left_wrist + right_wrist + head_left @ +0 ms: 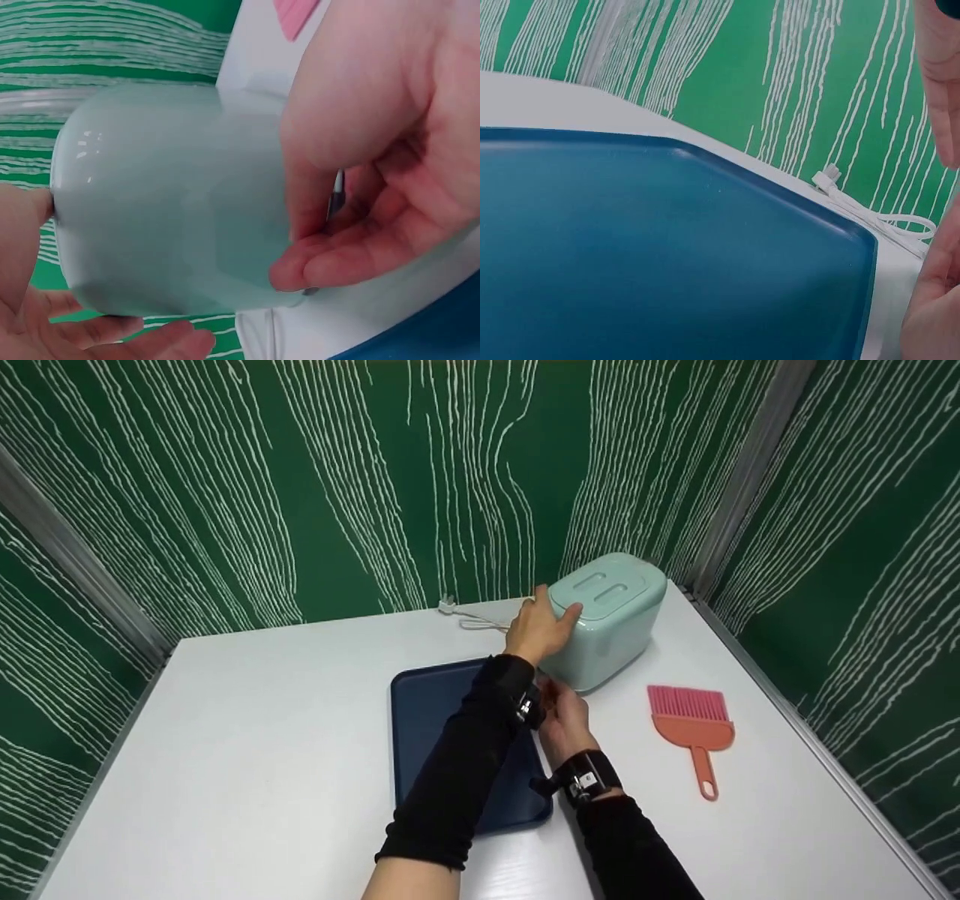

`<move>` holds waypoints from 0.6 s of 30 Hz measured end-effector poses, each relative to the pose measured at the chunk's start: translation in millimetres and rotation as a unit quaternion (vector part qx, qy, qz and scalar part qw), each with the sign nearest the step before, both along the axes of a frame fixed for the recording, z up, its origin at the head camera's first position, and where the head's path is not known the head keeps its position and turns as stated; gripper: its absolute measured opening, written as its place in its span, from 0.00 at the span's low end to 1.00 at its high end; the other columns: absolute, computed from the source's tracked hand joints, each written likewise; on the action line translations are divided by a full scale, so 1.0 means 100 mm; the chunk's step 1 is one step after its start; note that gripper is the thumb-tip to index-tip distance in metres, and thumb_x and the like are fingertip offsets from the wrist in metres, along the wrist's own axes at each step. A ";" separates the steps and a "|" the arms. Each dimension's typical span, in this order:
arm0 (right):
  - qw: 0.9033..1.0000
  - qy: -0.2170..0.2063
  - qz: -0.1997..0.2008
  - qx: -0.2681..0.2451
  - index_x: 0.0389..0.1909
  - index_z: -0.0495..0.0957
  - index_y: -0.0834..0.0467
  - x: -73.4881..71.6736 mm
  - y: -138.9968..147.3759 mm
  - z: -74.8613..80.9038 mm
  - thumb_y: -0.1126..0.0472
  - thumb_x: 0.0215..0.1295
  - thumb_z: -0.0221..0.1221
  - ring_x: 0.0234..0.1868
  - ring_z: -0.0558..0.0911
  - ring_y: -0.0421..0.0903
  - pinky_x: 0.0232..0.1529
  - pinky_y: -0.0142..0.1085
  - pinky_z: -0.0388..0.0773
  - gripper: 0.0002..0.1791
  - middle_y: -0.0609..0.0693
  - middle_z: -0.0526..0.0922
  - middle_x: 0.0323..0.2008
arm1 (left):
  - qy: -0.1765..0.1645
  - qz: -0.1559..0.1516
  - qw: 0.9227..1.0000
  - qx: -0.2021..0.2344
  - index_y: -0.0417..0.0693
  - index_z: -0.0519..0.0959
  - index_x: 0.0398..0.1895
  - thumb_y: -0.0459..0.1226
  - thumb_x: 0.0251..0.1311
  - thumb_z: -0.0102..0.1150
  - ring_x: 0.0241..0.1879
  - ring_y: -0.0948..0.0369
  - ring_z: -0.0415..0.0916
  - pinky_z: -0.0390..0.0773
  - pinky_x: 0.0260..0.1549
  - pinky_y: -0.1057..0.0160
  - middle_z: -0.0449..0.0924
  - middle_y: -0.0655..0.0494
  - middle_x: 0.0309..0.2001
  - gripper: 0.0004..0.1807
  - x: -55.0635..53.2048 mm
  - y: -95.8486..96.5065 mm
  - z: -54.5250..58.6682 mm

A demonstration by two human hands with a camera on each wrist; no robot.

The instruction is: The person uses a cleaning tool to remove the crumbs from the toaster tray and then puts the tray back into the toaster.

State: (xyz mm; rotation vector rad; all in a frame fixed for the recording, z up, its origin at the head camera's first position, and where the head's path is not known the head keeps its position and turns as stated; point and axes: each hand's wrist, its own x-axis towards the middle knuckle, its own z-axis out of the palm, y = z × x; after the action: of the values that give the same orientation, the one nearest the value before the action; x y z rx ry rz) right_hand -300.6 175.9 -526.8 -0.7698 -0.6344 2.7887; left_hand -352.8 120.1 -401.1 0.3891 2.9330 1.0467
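A mint-green toaster [619, 637] with a lidded top stands at the back right of the table. My left hand [538, 626] rests on its near left end, thumb at the top edge and fingers along the side. Low at that same end is my right hand [564, 716], partly hidden by the left wrist. In the left wrist view the right hand [375, 157] has thumb and fingertips together at the toaster's base. They pinch a small thin piece [338, 196], dark grey and silvery, mostly covered by the fingers; I cannot tell its kind.
A dark blue tray [424, 720] lies under my left forearm, left of the toaster. The white plug [447, 604] and cord lie behind it. To the right is an orange brush [694, 731] with pink bristles. Green walls enclose the white table [247, 757].
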 end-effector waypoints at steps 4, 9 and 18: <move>1.000 0.005 0.001 -0.004 0.17 0.73 0.61 0.00 0.00 0.02 0.75 0.76 0.52 0.18 0.75 0.42 0.20 0.28 0.74 0.23 0.49 0.76 0.17 | -0.001 -0.002 1.000 0.004 0.49 0.58 0.85 0.60 0.80 0.50 0.68 0.45 0.80 0.81 0.67 0.50 0.74 0.40 0.73 0.40 0.00 0.03 -0.01; 0.999 0.018 0.013 0.027 0.17 0.74 0.60 -0.01 -0.02 0.02 0.72 0.79 0.50 0.18 0.75 0.39 0.21 0.27 0.74 0.25 0.47 0.76 0.16 | -0.011 0.001 1.000 0.016 0.49 0.57 0.84 0.60 0.80 0.50 0.65 0.45 0.81 0.81 0.64 0.50 0.76 0.39 0.70 0.41 -0.02 0.04 -0.03; 0.993 -0.026 0.010 0.119 0.13 0.73 0.55 0.00 -0.06 -0.02 0.68 0.78 0.57 0.16 0.70 0.36 0.19 0.26 0.68 0.26 0.42 0.72 0.14 | -0.054 0.006 0.998 0.036 0.51 0.51 0.87 0.59 0.81 0.49 0.67 0.45 0.80 0.81 0.66 0.52 0.75 0.37 0.70 0.42 -0.04 0.06 -0.05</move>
State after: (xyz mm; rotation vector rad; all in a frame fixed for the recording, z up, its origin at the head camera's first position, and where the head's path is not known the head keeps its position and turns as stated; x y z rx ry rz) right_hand -301.0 169.6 -528.5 -0.7914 -0.9673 2.6512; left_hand -356.4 126.1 -406.2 0.3045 2.8126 1.1394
